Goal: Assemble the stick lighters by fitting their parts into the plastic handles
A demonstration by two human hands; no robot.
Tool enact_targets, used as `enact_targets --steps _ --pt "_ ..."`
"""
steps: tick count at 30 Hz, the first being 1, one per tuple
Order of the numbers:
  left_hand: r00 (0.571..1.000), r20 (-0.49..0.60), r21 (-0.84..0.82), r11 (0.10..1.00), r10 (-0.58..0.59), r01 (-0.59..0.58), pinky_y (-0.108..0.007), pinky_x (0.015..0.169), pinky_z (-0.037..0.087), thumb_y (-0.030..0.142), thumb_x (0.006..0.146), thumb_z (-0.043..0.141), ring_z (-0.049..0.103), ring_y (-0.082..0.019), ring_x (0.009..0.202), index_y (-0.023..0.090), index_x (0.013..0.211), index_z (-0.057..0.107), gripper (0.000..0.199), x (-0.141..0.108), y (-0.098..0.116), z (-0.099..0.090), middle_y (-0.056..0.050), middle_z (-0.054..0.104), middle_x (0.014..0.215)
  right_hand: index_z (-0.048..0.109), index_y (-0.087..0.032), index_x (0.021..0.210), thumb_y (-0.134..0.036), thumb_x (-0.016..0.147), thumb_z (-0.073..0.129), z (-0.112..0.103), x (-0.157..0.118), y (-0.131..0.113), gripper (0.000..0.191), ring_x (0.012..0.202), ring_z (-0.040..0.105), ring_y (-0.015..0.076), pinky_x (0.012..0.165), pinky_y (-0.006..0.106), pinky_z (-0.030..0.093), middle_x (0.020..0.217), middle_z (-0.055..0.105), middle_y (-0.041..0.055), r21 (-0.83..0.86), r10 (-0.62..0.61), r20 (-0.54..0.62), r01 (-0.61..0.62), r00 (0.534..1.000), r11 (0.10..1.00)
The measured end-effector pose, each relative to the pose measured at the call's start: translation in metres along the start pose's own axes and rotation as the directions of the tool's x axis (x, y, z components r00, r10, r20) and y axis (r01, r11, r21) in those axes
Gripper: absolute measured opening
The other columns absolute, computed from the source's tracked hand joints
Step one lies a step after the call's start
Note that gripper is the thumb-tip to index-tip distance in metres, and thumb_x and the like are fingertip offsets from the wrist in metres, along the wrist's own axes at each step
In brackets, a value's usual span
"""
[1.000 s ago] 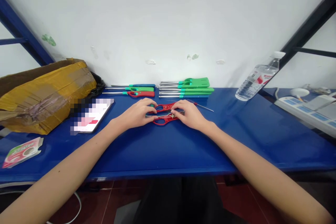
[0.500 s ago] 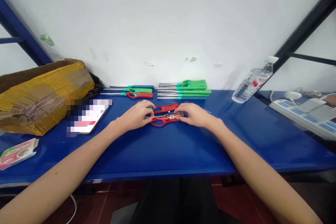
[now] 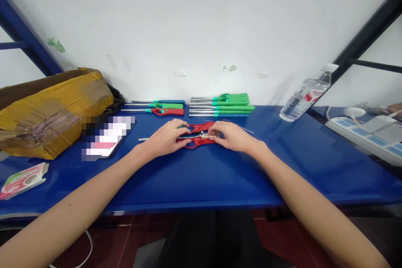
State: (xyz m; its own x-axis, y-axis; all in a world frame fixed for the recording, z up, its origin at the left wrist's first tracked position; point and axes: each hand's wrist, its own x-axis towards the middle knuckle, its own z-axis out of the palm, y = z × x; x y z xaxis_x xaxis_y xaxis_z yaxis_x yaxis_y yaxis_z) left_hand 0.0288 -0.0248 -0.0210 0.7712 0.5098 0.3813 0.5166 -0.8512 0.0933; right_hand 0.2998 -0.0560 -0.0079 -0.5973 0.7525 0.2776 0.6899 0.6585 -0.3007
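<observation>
Two red lighter casing halves lie side by side on the blue table: the far half (image 3: 202, 127) and the near half (image 3: 201, 142). My left hand (image 3: 168, 137) curls over their left ends, fingers at the far half and thumb by the near half's trigger loop. A metal lighter tube (image 3: 143, 139) sticks out to the left under that hand. My right hand (image 3: 231, 135) pinches a small clear fuel tank (image 3: 214, 135) with a metal-looking tip, over the right part of the casing. The fingers partly hide the tank and the casing's right ends.
Behind lie several green-handled lighters (image 3: 234, 99) and a red lighter (image 3: 169, 112) in a small row. To the left are a taped cardboard box (image 3: 59, 113), a phone (image 3: 109, 138) and a torn package (image 3: 25, 180). A water bottle (image 3: 306, 94) and power strip (image 3: 361, 134) stand right.
My right hand has shifted slightly left with the fuel tank, now nearer the casing's middle. My left fingers have spread a little farther apart over the casing. The view has shifted slightly.
</observation>
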Motion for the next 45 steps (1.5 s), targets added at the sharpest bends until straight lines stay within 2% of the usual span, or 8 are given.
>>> enact_targets --steps 5,12,19,26,31,34,39,45 --pt "0.997 -0.031 -0.026 0.997 0.069 -0.069 -0.046 0.101 0.044 0.039 0.092 0.057 0.053 -0.028 0.115 0.017 0.114 0.064 0.031 0.000 0.008 0.006 -0.014 0.058 0.124 0.064 -0.019 0.106 -0.030 0.094 0.051 0.002 0.000 0.000 0.020 0.090 0.062 0.0210 0.079 0.032 0.046 0.101 0.067 0.0089 -0.030 -0.033 -0.002 0.033 0.999 0.999" --pt "0.996 -0.028 -0.036 0.996 0.079 -0.080 -0.047 0.101 0.044 0.038 0.093 0.057 0.053 -0.028 0.115 0.017 0.117 0.063 0.033 -0.001 0.009 0.007 -0.014 0.057 0.125 0.065 -0.018 0.102 -0.026 0.095 0.047 0.001 0.000 -0.001 0.021 0.092 0.062 0.0213 0.081 0.033 0.047 0.100 0.068 0.0089 -0.037 -0.027 -0.019 0.027 0.999 0.999" --pt "0.997 -0.020 -0.033 0.996 0.080 -0.081 -0.047 0.102 0.043 0.038 0.094 0.055 0.053 -0.028 0.115 0.017 0.121 0.061 0.035 0.000 0.010 0.006 -0.014 0.057 0.125 0.060 -0.018 0.119 -0.023 0.098 0.037 0.006 0.000 0.000 0.032 0.097 0.062 0.0231 0.085 0.037 0.047 0.109 0.069 0.0107 -0.050 -0.008 -0.047 0.006 0.999 0.999" --pt "0.997 0.021 -0.039 0.996 0.081 -0.080 -0.047 0.104 0.041 0.037 0.095 0.053 0.053 -0.027 0.115 0.020 0.121 0.064 0.033 0.000 0.013 0.007 -0.013 0.057 0.124 0.064 -0.019 0.107 -0.017 0.098 0.034 0.015 0.003 0.004 0.032 0.096 0.058 0.0222 0.090 0.039 0.045 0.103 0.070 0.0090 0.042 -0.069 -0.070 0.072 0.995 0.997" --pt "0.994 0.039 -0.027 0.994 0.102 -0.101 -0.047 0.105 0.040 0.034 0.097 0.051 0.049 -0.028 0.120 0.020 0.126 0.061 0.034 0.000 0.009 0.007 -0.014 0.055 0.127 0.063 -0.020 0.106 -0.027 0.098 0.042 0.017 0.003 0.003 0.024 0.101 0.058 0.0225 0.093 0.039 0.045 0.105 0.070 0.0075 0.112 -0.039 -0.050 0.044 0.998 0.993" --pt "0.994 0.044 -0.010 0.995 0.102 -0.102 -0.048 0.106 0.040 0.035 0.097 0.051 0.045 -0.029 0.125 0.018 0.126 0.060 0.035 -0.001 0.006 0.008 -0.015 0.053 0.130 0.063 -0.020 0.109 -0.028 0.094 0.051 0.016 0.003 0.002 0.020 0.102 0.058 0.0232 0.092 0.040 0.045 0.106 0.070 0.0071 0.111 -0.045 -0.042 0.049 0.998 0.993" --pt "0.994 0.039 -0.003 0.995 0.101 -0.101 -0.050 0.107 0.039 0.038 0.096 0.052 0.043 -0.031 0.127 0.014 0.124 0.061 0.038 -0.001 0.004 0.010 -0.018 0.052 0.131 0.065 -0.021 0.109 -0.027 0.097 0.046 0.014 0.003 0.000 0.023 0.102 0.058 0.0221 0.092 0.039 0.047 0.108 0.067 0.0083 0.078 -0.086 -0.060 0.091 0.994 0.993" --pt "0.994 0.015 -0.055 0.992 0.110 -0.110 -0.048 0.105 0.042 0.037 0.095 0.054 0.046 -0.030 0.125 0.016 0.123 0.061 0.035 0.000 0.005 0.008 -0.016 0.053 0.130 0.067 -0.022 0.109 -0.029 0.097 0.047 0.013 0.002 -0.002 0.025 0.103 0.058 0.0210 0.094 0.038 0.048 0.111 0.061 0.0096 0.070 -0.084 -0.087 0.090 0.993 0.993"
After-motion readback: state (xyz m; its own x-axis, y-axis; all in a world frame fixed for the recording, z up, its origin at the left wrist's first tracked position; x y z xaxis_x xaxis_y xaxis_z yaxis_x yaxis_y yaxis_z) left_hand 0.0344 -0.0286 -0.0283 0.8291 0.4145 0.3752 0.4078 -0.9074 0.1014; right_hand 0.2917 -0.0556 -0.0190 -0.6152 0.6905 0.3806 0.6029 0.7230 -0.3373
